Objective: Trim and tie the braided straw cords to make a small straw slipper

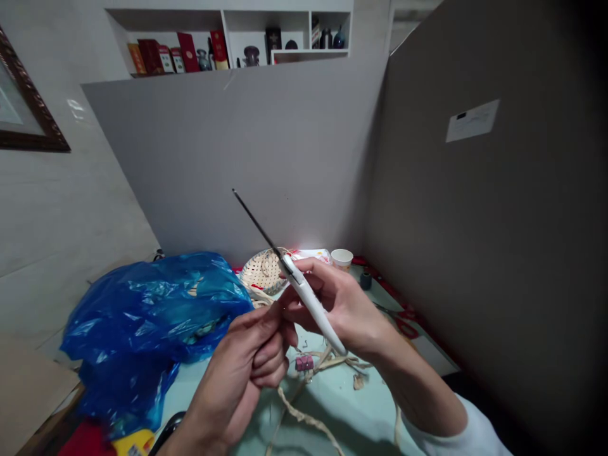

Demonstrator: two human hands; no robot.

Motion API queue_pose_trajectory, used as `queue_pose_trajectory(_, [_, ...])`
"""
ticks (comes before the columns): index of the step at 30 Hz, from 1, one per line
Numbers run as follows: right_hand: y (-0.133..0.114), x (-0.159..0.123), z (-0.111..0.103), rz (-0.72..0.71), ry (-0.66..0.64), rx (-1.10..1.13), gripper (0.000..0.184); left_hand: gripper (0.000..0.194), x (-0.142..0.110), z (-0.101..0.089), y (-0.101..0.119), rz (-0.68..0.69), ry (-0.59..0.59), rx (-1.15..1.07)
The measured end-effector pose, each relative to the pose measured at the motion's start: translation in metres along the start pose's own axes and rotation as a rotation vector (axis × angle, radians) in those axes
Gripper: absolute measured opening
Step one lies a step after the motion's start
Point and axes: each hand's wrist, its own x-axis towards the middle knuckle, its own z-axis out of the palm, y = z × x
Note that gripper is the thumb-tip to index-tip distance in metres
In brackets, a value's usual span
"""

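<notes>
My right hand (346,307) is closed round a white-handled tool (311,304) whose thin dark blade or spike points up and to the left. My left hand (247,364) is curled just below it, fingertips pinched together near the tool's handle; what they pinch is too small to make out. Both hands hover above a pale green table (342,411). Braided straw strands (304,415) lie on the table under the hands, beside a small pink clip (304,362).
A crumpled blue plastic bag (147,323) fills the table's left side. Behind the hands sit a small woven basket (261,271), a paper cup (342,258) and a dark spool (365,279). Red-handled scissors (403,323) lie at the right. Grey partition boards enclose the back and right.
</notes>
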Motion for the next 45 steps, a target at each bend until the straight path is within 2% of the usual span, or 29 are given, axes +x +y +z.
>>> queue_pose_trajectory(3, [0.004, 0.002, -0.004, 0.026, -0.004, 0.042, 0.038, 0.023, -0.001, 0.002, 0.001, -0.005, -0.04, -0.001])
queue_pose_trajectory(5, [0.005, 0.003, -0.005, 0.034, 0.019, 0.089, 0.042, 0.015, -0.002, 0.003, 0.003, -0.007, -0.039, -0.014])
queue_pose_trajectory(9, [0.006, 0.005, -0.005, 0.031, 0.068, 0.107, 0.044, 0.005, -0.006, 0.004, 0.005, 0.004, 0.036, -0.006])
queue_pose_trajectory(15, [0.005, 0.004, -0.011, 0.018, 0.155, 0.007, 0.044, 0.012, -0.008, 0.004, 0.006, 0.055, 0.06, 0.018])
queue_pose_trajectory(20, [-0.011, -0.002, -0.026, -0.07, 0.271, -0.238, 0.038, 0.013, -0.008, 0.003, 0.01, 0.161, 0.133, 0.02])
queue_pose_trajectory(22, [-0.02, -0.008, -0.033, -0.112, 0.223, -0.469, 0.036, 0.013, -0.008, 0.003, 0.012, 0.196, 0.164, 0.005])
queue_pose_trajectory(25, [-0.029, -0.016, -0.042, -0.137, 0.042, -0.867, 0.033, 0.01, -0.009, 0.003, 0.014, 0.259, 0.19, -0.02])
queue_pose_trajectory(28, [-0.025, -0.02, -0.048, -0.162, -0.066, -1.082, 0.051, 0.009, -0.009, 0.003, 0.015, 0.327, 0.199, -0.041])
queue_pose_trajectory(32, [-0.012, -0.018, -0.048, -0.191, -0.094, -1.149, 0.069, 0.014, -0.008, 0.002, 0.015, 0.382, 0.212, -0.039])
queue_pose_trajectory(45, [-0.014, -0.012, -0.047, -0.367, -0.066, -1.313, 0.069, 0.016, -0.008, 0.0, 0.013, 0.487, 0.29, 0.073])
